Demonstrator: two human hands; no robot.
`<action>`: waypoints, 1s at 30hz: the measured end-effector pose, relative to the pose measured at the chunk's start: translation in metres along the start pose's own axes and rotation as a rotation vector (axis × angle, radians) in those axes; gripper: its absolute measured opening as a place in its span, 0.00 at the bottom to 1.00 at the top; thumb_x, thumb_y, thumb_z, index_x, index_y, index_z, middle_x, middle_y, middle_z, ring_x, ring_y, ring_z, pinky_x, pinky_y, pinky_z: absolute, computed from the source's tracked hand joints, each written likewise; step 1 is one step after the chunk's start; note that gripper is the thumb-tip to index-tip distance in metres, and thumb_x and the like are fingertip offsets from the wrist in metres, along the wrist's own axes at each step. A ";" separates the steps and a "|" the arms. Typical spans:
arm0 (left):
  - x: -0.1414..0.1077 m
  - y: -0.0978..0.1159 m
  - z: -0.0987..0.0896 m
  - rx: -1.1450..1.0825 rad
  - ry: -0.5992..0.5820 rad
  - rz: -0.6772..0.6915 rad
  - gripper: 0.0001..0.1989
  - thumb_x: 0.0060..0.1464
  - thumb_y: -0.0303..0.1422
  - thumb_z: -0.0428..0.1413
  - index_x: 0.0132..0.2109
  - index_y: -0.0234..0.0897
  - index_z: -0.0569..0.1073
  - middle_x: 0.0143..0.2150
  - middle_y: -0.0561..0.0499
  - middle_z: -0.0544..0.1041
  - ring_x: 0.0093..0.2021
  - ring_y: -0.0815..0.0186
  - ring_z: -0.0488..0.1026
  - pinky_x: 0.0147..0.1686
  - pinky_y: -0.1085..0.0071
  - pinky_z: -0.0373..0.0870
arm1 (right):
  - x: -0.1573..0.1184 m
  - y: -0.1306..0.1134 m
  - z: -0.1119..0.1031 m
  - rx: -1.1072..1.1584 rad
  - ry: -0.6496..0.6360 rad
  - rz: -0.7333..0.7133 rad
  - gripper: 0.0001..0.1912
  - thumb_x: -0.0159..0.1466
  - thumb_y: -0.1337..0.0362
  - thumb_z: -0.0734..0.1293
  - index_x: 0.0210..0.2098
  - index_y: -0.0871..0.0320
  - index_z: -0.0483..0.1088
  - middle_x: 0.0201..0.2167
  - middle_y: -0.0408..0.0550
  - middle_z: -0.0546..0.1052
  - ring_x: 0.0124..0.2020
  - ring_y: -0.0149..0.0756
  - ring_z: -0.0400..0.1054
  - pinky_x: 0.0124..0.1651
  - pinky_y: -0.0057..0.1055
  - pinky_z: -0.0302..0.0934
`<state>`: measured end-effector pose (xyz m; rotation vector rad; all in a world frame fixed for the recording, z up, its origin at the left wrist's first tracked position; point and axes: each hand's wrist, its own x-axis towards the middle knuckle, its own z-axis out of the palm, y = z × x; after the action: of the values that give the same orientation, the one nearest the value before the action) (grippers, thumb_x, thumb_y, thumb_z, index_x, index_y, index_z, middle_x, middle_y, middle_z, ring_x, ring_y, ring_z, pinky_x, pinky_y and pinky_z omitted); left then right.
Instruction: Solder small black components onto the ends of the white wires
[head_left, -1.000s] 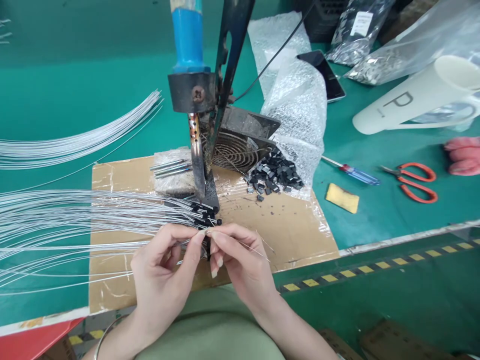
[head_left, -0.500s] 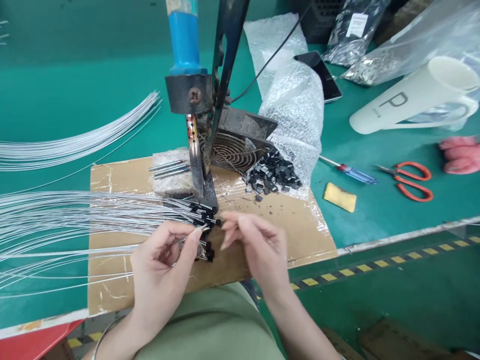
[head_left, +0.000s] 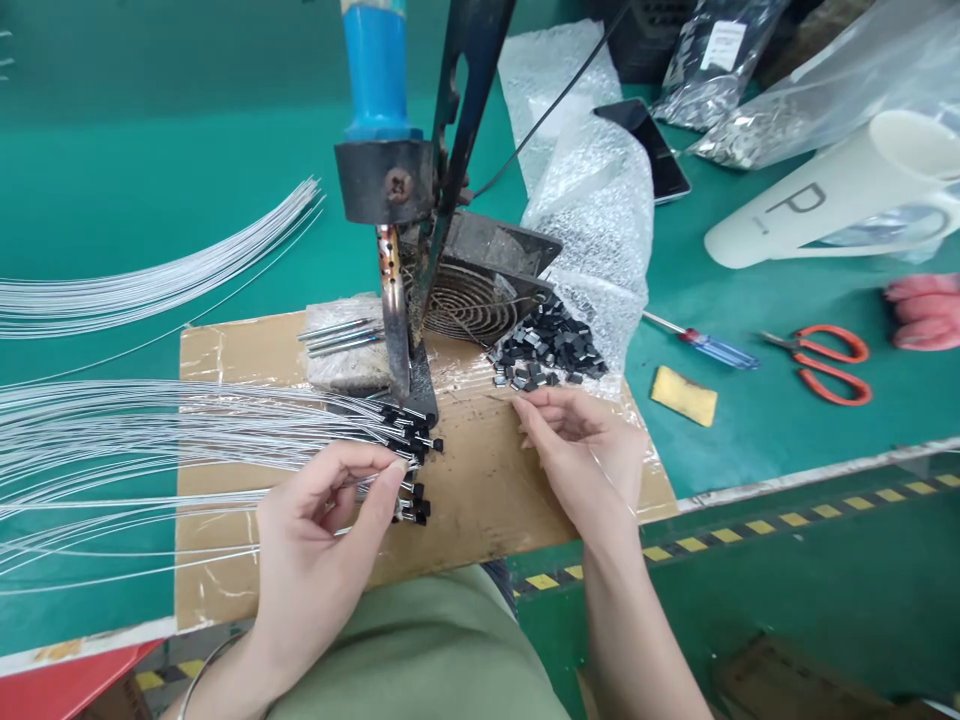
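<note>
My left hand (head_left: 322, 550) pinches the end of a thin white wire (head_left: 409, 464) between thumb and index finger. Beside it on the cardboard lie many white wires (head_left: 285, 425) tipped with small black connectors (head_left: 409, 428). My right hand (head_left: 581, 455) is closed round a thin solder wire (head_left: 616, 484), which runs across the palm side and pokes out past the fingertips. Just beyond those fingers is a heap of small black connectors (head_left: 555, 345). Above the wires, a soldering iron (head_left: 375, 75) with a blue handle points down in its black stand (head_left: 461, 110).
A cardboard sheet (head_left: 480, 530) covers the work area. Behind stand a fan (head_left: 480, 300) and bubble wrap (head_left: 600, 190). To the right lie a screwdriver (head_left: 716, 348), a yellow sponge (head_left: 682, 396), orange-handled scissors (head_left: 832, 345) and a white mug (head_left: 810, 205). Another wire bundle (head_left: 187, 280) rests at left.
My right hand has moved right, away from the left hand, to the near side of the connector heap, and now has the solder wire. My left hand has hardly moved.
</note>
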<state>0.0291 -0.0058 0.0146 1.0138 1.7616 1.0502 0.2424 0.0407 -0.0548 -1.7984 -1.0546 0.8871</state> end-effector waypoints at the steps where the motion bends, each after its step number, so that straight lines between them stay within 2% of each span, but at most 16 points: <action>1: 0.000 0.000 0.000 0.001 0.005 0.002 0.03 0.56 0.32 0.66 0.34 0.40 0.83 0.30 0.54 0.80 0.28 0.70 0.69 0.27 0.74 0.65 | -0.003 -0.002 0.001 0.084 0.000 0.018 0.13 0.59 0.54 0.79 0.33 0.57 0.80 0.23 0.43 0.79 0.22 0.33 0.70 0.28 0.32 0.67; 4: 0.000 -0.001 -0.001 0.000 0.010 0.007 0.03 0.56 0.32 0.67 0.34 0.41 0.83 0.29 0.54 0.79 0.28 0.70 0.69 0.27 0.74 0.64 | -0.011 -0.011 0.005 0.258 -0.007 0.006 0.12 0.56 0.56 0.82 0.32 0.56 0.80 0.24 0.45 0.81 0.22 0.35 0.75 0.28 0.33 0.73; 9: 0.001 0.001 -0.002 0.007 0.004 0.020 0.03 0.56 0.33 0.68 0.33 0.40 0.83 0.28 0.54 0.79 0.27 0.70 0.68 0.26 0.73 0.63 | -0.026 -0.028 0.011 0.371 -0.065 -0.037 0.07 0.60 0.61 0.81 0.35 0.55 0.82 0.23 0.42 0.81 0.21 0.33 0.74 0.26 0.31 0.74; 14: 0.002 0.004 -0.003 0.035 0.016 0.020 0.04 0.56 0.33 0.68 0.33 0.40 0.83 0.28 0.54 0.79 0.26 0.70 0.68 0.25 0.74 0.64 | -0.041 -0.040 0.018 0.479 -0.198 -0.011 0.01 0.63 0.64 0.79 0.35 0.52 0.85 0.23 0.41 0.82 0.20 0.32 0.74 0.25 0.29 0.72; 20: 0.005 0.008 -0.006 0.073 -0.011 0.008 0.04 0.56 0.33 0.67 0.33 0.40 0.82 0.29 0.54 0.82 0.27 0.68 0.74 0.28 0.74 0.70 | -0.053 -0.047 0.028 0.551 -0.402 0.039 0.02 0.66 0.62 0.78 0.39 0.49 0.87 0.30 0.43 0.83 0.25 0.31 0.76 0.30 0.27 0.74; 23: 0.008 0.008 -0.009 0.056 -0.074 0.021 0.04 0.57 0.34 0.67 0.34 0.41 0.83 0.31 0.53 0.85 0.29 0.67 0.77 0.28 0.74 0.72 | -0.056 -0.048 0.031 0.589 -0.460 0.043 0.03 0.67 0.62 0.77 0.39 0.50 0.87 0.32 0.44 0.82 0.25 0.30 0.76 0.30 0.27 0.75; 26: 0.010 0.008 -0.012 0.020 -0.142 0.051 0.03 0.57 0.32 0.66 0.34 0.41 0.83 0.35 0.51 0.87 0.32 0.66 0.80 0.28 0.74 0.72 | -0.058 -0.049 0.034 0.609 -0.475 0.025 0.04 0.68 0.63 0.77 0.40 0.49 0.87 0.32 0.43 0.82 0.25 0.28 0.74 0.29 0.25 0.75; 30: 0.012 0.008 -0.016 0.071 -0.144 0.081 0.04 0.58 0.31 0.66 0.34 0.43 0.83 0.35 0.53 0.87 0.30 0.68 0.78 0.25 0.75 0.68 | -0.058 -0.049 0.035 0.586 -0.459 0.001 0.05 0.68 0.64 0.76 0.41 0.49 0.87 0.32 0.43 0.82 0.25 0.28 0.73 0.29 0.25 0.73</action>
<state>0.0125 0.0035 0.0239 1.1839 1.6627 0.9448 0.1745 0.0127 -0.0151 -1.1309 -0.9314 1.4771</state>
